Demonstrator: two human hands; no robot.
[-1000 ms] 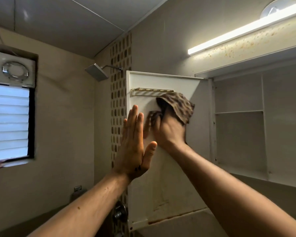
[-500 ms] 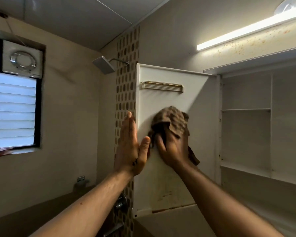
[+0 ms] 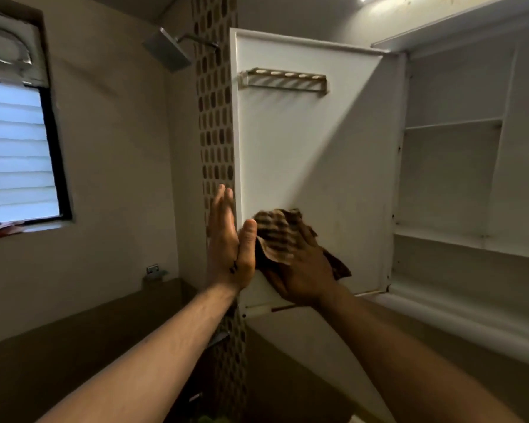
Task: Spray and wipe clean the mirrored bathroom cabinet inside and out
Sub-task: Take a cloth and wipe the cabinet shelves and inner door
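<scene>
Leaving bare room across the inner face of the cabinet door, between the slotted rack jutting near its top and the cloth being pressed low down under the right hand. Crowding the door's free edge with the flat left hand, just beside the tiled strip. Opening rightward onto shelves.
</scene>
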